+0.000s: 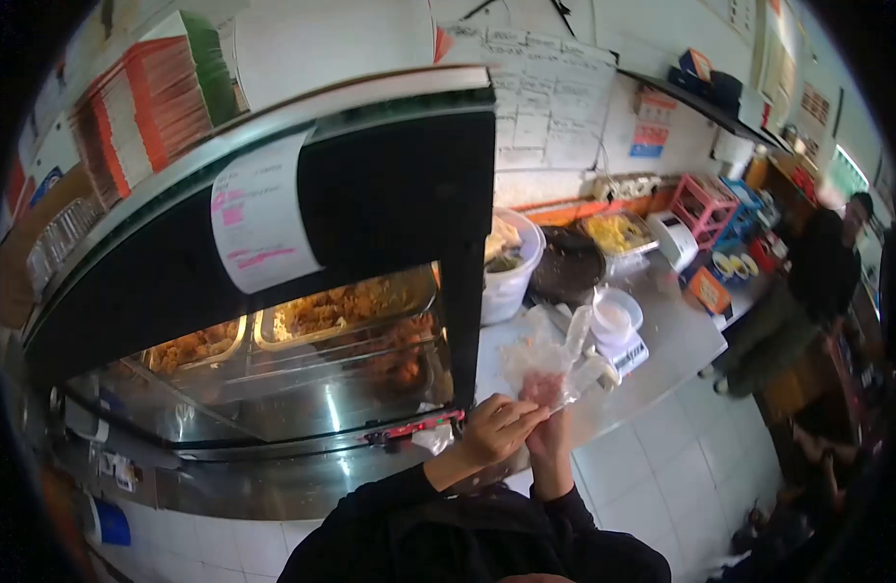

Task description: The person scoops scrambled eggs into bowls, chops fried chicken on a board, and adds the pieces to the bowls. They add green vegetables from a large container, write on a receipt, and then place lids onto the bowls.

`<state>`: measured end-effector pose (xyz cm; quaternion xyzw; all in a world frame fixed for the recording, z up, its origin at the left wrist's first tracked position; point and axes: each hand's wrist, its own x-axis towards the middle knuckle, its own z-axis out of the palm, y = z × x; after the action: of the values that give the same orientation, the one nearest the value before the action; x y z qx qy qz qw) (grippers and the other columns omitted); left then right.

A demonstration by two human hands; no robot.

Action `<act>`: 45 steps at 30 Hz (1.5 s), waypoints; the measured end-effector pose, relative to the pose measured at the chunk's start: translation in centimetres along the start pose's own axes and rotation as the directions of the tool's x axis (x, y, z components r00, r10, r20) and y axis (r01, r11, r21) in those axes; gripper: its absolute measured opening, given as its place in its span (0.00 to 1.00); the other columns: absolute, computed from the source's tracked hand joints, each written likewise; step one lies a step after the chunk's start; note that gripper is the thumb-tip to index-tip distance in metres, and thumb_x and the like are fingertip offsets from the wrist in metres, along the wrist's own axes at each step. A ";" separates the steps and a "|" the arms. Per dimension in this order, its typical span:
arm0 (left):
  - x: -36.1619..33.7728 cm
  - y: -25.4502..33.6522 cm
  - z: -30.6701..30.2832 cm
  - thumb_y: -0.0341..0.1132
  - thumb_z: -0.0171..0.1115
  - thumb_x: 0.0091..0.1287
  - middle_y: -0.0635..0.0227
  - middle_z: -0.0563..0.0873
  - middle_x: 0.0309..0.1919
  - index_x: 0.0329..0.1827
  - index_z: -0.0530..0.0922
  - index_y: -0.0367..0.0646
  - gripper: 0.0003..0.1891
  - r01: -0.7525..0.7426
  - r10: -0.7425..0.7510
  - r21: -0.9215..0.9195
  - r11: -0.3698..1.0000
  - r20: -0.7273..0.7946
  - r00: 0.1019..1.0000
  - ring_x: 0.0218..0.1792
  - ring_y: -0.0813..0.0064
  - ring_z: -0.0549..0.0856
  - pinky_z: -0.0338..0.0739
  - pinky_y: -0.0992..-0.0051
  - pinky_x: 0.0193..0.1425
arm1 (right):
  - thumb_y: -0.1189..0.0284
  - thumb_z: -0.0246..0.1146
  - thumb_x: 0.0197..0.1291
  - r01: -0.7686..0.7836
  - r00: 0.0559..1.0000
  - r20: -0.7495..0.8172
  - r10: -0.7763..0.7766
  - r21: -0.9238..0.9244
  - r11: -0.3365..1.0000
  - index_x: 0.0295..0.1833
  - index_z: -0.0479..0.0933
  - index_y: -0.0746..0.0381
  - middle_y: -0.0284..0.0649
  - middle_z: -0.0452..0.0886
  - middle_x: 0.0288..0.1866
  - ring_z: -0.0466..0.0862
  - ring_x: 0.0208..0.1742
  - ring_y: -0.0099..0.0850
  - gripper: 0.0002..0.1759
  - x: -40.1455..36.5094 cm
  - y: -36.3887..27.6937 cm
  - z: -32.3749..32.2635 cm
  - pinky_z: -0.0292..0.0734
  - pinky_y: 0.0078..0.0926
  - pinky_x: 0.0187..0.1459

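A clear, crinkled disposable plastic glove (578, 333) is in front of me, its loose finger parts sticking up and to the right. My right hand (545, 391) is partly inside it, the fingers reaching upward and blurred under the film. With closed fingers, my left hand (498, 428) pinches the glove's edge at the right hand's palm. Just beyond the glove, a white kitchen scale (630, 356) carries a white tub (616, 316).
At left stands a display cabinet (399, 146) with metal trays of fried food (346, 306). Along the steel counter (676, 325) are a white bucket (514, 277), a dark round pan (566, 264), a tray of yellow food (618, 233) and a pink rack (703, 209). Another person (822, 272) stands at right.
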<state>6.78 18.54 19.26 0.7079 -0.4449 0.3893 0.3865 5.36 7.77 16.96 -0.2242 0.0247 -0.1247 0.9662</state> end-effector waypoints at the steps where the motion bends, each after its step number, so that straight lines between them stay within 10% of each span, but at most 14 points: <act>1: -0.4 0.7 -0.7 0.29 0.69 0.48 0.76 0.82 0.31 0.41 0.84 0.46 0.15 0.011 -0.011 -0.027 1.000 0.005 1.000 0.29 0.74 0.76 0.72 0.75 0.34 | 0.60 0.47 0.70 -0.001 1.000 0.026 -0.001 0.041 0.999 0.57 0.69 0.62 0.43 0.71 0.61 0.69 0.65 0.42 0.20 -0.8 0.4 0.7 0.60 0.42 0.68; 4: -1.3 2.3 -2.5 0.30 0.68 0.50 0.76 0.77 0.29 0.44 0.83 0.45 0.16 0.001 0.000 -0.092 0.996 0.016 1.000 0.31 0.74 0.77 0.71 0.74 0.37 | 0.55 0.47 0.68 0.050 0.996 -0.079 -0.039 0.132 0.990 0.49 0.71 0.60 0.43 0.73 0.57 0.68 0.64 0.47 0.20 -4.3 0.5 5.2 0.57 0.55 0.68; 11: -3.2 4.5 -3.4 0.31 0.70 0.50 0.74 0.76 0.24 0.40 0.83 0.44 0.13 -0.020 0.009 -0.122 0.992 -0.088 0.996 0.29 0.76 0.77 0.68 0.73 0.36 | 0.46 0.44 0.66 0.336 0.936 0.112 -0.334 -0.001 0.942 0.70 0.59 0.50 0.41 0.65 0.66 0.57 0.71 0.47 0.32 -4.4 2.7 -2.7 0.49 0.72 0.65; 15: -5.0 4.0 -1.4 0.42 0.63 0.56 0.66 0.80 0.30 0.41 0.82 0.47 0.13 -0.101 0.100 -0.152 0.983 -0.011 0.995 0.36 0.64 0.79 0.69 0.60 0.46 | 0.31 0.40 0.58 0.015 0.812 0.583 -0.032 0.033 0.999 0.75 0.46 0.37 0.44 0.54 0.74 0.48 0.74 0.58 0.42 -2.7 -0.1 -1.8 0.42 0.77 0.63; 17: 1.7 6.8 1.7 0.50 0.62 0.55 0.58 0.80 0.38 0.44 0.79 0.46 0.20 0.431 -0.328 0.281 0.858 -0.345 0.879 0.42 0.53 0.77 0.66 0.53 0.53 | 0.30 0.39 0.56 -0.015 0.685 0.729 -0.006 0.023 1.000 0.75 0.48 0.42 0.47 0.52 0.74 0.48 0.73 0.61 0.45 -1.6 -0.6 -0.4 0.41 0.77 0.63; 18: 3.9 7.2 3.8 0.54 0.62 0.55 0.55 0.79 0.42 0.47 0.78 0.45 0.24 0.597 -0.423 0.337 0.728 -0.464 0.778 0.45 0.49 0.76 0.65 0.50 0.56 | 0.30 0.40 0.56 0.041 0.945 0.321 -0.061 0.069 0.997 0.75 0.49 0.45 0.48 0.51 0.75 0.47 0.73 0.61 0.46 -3.0 -0.6 3.9 0.41 0.77 0.64; 19: 3.2 6.7 6.6 0.56 0.61 0.55 0.52 0.78 0.47 0.50 0.77 0.44 0.27 0.570 -0.426 0.295 0.767 -0.431 0.796 0.49 0.45 0.74 0.63 0.49 0.59 | 0.30 0.41 0.56 0.126 0.979 -0.169 -0.115 0.056 0.991 0.75 0.50 0.48 0.49 0.50 0.75 0.46 0.74 0.61 0.47 -4.2 -0.5 7.8 0.42 0.77 0.64; 23: -7.0 2.9 -1.2 0.56 0.63 0.59 0.59 0.65 0.66 0.68 0.59 0.45 0.39 -0.148 0.161 0.111 0.983 -0.115 0.980 0.66 0.63 0.63 0.56 0.63 0.68 | 0.42 0.43 0.65 0.467 0.882 0.031 -0.471 0.087 0.880 0.73 0.52 0.61 0.50 0.51 0.75 0.49 0.75 0.49 0.41 -5.9 1.6 11.4 0.39 0.56 0.73; 24: -9.3 1.3 -5.6 0.54 0.62 0.60 0.58 0.65 0.65 0.67 0.60 0.44 0.37 -0.286 0.289 0.055 0.957 -0.058 0.956 0.64 0.61 0.64 0.57 0.61 0.66 | 0.52 0.44 0.69 0.260 0.701 0.588 -0.404 0.316 0.912 0.72 0.52 0.66 0.52 0.53 0.74 0.49 0.76 0.45 0.35 -4.5 1.3 7.6 0.37 0.46 0.75; 28: -12.1 -8.0 -29.3 0.48 0.57 0.64 0.53 0.66 0.60 0.64 0.66 0.41 0.29 -0.361 0.392 0.307 0.881 -0.046 0.919 0.59 0.52 0.65 0.59 0.56 0.60 | 0.65 0.49 0.68 0.646 0.762 0.239 -0.602 -0.341 0.683 0.68 0.60 0.69 0.52 0.61 0.70 0.58 0.73 0.41 0.27 -8.3 7.0 9.5 0.48 0.42 0.73; 32: -21.5 -14.9 -51.1 0.48 0.50 0.68 0.47 0.59 0.70 0.68 0.63 0.41 0.29 0.423 0.107 0.792 0.439 -0.514 0.851 0.70 0.38 0.56 0.52 0.46 0.68 | 0.70 0.53 0.63 0.517 0.856 0.240 -0.458 -0.410 0.751 0.51 0.70 0.67 0.46 0.73 0.50 0.73 0.54 0.38 0.14 -12.0 18.1 9.4 0.65 0.34 0.57; 36: -24.7 -18.0 -60.2 0.57 0.38 0.71 0.49 0.52 0.73 0.74 0.54 0.46 0.34 0.468 0.030 0.830 0.305 -0.499 0.866 0.73 0.39 0.47 0.39 0.46 0.71 | 0.71 0.60 0.50 0.559 0.826 0.421 -0.374 -0.529 0.638 0.24 0.74 0.60 0.36 0.73 0.21 0.78 0.29 0.35 0.06 -16.9 29.2 15.4 0.73 0.29 0.26; 41: -24.9 -19.4 -58.7 0.61 0.33 0.70 0.52 0.45 0.75 0.76 0.48 0.53 0.36 0.453 0.047 0.802 0.390 -0.508 0.860 0.73 0.41 0.40 0.29 0.43 0.71 | 0.68 0.60 0.51 0.565 0.690 0.719 0.083 -0.607 0.560 0.30 0.79 0.64 0.49 0.83 0.33 0.83 0.36 0.40 0.10 -22.2 34.5 27.7 0.81 0.35 0.37; 45: -22.8 -18.4 -53.0 0.62 0.31 0.70 0.57 0.42 0.76 0.76 0.48 0.56 0.35 0.398 0.046 0.747 0.532 -0.495 0.868 0.74 0.43 0.39 0.25 0.44 0.72 | 0.76 0.61 0.52 0.629 0.224 0.860 0.458 -0.487 0.606 0.49 0.78 0.67 0.53 0.81 0.48 0.81 0.51 0.46 0.16 -23.7 39.9 37.0 0.77 0.39 0.52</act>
<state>6.04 79.03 16.24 0.7342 -0.0266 0.6645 0.1369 -4.56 64.19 32.48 -0.6481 -0.5425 0.0053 0.5344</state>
